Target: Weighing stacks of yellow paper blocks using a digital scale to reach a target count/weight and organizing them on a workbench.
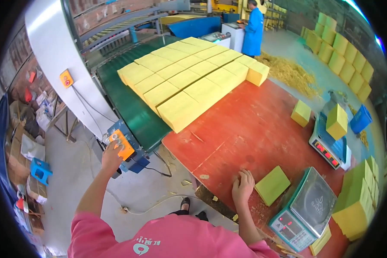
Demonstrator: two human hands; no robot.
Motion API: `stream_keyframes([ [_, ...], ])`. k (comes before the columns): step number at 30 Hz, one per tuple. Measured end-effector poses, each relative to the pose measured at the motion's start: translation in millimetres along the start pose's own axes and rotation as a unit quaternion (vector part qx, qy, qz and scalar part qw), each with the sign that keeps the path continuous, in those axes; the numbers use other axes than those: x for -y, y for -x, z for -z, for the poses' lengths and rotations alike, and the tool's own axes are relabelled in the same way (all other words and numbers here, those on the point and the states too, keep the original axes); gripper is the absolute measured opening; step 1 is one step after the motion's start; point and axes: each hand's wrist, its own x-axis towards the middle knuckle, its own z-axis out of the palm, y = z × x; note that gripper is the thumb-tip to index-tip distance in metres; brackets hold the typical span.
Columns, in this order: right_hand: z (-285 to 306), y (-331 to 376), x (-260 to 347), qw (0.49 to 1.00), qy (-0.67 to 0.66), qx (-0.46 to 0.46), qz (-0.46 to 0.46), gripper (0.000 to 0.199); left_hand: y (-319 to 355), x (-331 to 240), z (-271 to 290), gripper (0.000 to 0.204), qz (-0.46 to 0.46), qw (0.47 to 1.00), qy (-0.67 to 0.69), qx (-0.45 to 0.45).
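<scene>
My left hand (112,155) is on an orange control box (124,148) at the end of the green conveyor belt (144,124). Its fingers reach over the buttons and hold nothing. On the red tabletop (228,144) my right hand (244,185) rests near the front edge, empty, with the fingers loosely bent. Just right of it lies a flat stack of yellow paper (272,185). A large block of yellow paper stacks (189,77), set in rows, spans the belt and the table's far side.
A flat digital scale (311,202) stands at front right. Behind it, another scale (329,139) bears a yellow stack (336,122). More stacks (357,202) stand at the right. A person in a blue coat (253,30) works at the back. A cable (155,208) crosses the floor.
</scene>
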Motion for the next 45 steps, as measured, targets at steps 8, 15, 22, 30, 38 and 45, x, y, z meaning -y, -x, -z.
stream_keyframes([
  [8,0.1,-2.9,1.8,1.000,0.008,0.009,-0.004,0.025,0.6,-0.2,0.0,0.046,-0.018,1.000,0.026,-0.001],
  [15,-1.4,-3.8,0.6,1.000,-0.003,0.001,-0.005,0.025,-3.5,8.3,-5.1,0.048,-0.028,0.999,0.027,-0.011],
  [22,0.4,-4.0,-0.1,1.000,-0.005,0.004,-0.011,0.026,-3.5,-0.7,1.9,0.047,-0.010,1.000,0.024,-0.008],
  [30,-1.9,-1.7,-1.6,1.000,-0.001,0.000,0.000,0.026,-3.7,-3.1,4.8,0.047,-0.007,1.000,0.023,0.014],
  [38,-2.2,-2.6,-2.9,1.000,-0.012,-0.006,-0.002,0.024,-8.2,2.9,1.6,0.044,-0.012,1.000,0.020,0.011],
  [45,-0.4,-3.2,-0.7,1.000,-0.009,-0.023,-0.005,0.024,-11.3,12.6,-1.4,0.046,-0.039,0.999,0.012,0.022],
])
